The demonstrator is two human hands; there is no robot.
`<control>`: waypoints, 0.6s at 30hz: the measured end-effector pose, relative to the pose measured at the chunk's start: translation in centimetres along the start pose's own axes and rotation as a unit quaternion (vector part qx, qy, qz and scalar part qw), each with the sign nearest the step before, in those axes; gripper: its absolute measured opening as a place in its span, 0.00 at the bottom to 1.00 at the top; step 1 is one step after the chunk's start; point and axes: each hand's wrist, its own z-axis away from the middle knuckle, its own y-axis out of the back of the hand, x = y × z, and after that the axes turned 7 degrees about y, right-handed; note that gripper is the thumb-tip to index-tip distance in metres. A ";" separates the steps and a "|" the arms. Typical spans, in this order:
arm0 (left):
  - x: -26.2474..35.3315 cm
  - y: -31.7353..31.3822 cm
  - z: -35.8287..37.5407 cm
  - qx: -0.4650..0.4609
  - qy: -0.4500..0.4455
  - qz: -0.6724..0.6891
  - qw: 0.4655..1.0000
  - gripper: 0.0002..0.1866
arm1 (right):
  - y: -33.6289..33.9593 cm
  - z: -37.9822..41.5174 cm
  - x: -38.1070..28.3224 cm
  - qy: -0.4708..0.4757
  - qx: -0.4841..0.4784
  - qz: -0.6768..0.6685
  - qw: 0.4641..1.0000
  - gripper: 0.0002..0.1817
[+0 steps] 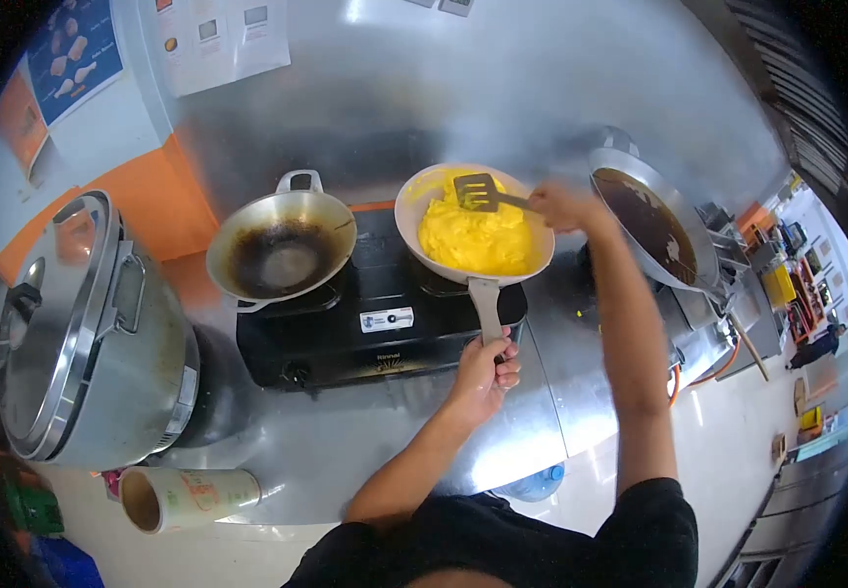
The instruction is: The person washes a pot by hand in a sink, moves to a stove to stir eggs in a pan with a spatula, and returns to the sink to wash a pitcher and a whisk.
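Observation:
My left hand (484,380) is wrapped round the grey handle (486,309) of a light-coloured pan (406,218) on the stove's right burner. Soft yellow egg (478,240) fills much of the pan. My right hand (566,208), slightly blurred, grips a dark slotted spatula (478,192), whose head is over the egg near the pan's back. To the left, an empty, browned wok (289,257) sits on the other burner of the black stove (341,338).
A large wok of dark liquid (645,218) stands at the right. A big lidded metal pot (135,343) is at the left, with a cardboard tube (194,498) below it. Far right, a person (816,347) is in the background.

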 end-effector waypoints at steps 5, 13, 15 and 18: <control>0.1 0.1 0.0 -0.006 0.005 0.010 1.000 0.10 | 7.9 7.3 -2.4 0.046 -0.023 0.103 0.993 0.12; 0.0 0.2 0.0 -0.008 0.007 0.018 1.000 0.11 | -1.8 10.5 -4.0 0.069 -0.009 0.222 0.972 0.11; 0.0 0.3 0.0 0.000 0.016 0.015 1.000 0.10 | -4.5 9.6 -5.0 0.087 0.081 0.204 0.972 0.11; 0.0 0.1 0.2 0.011 0.009 0.005 1.000 0.10 | -8.2 5.9 -4.1 0.103 0.170 0.186 0.962 0.10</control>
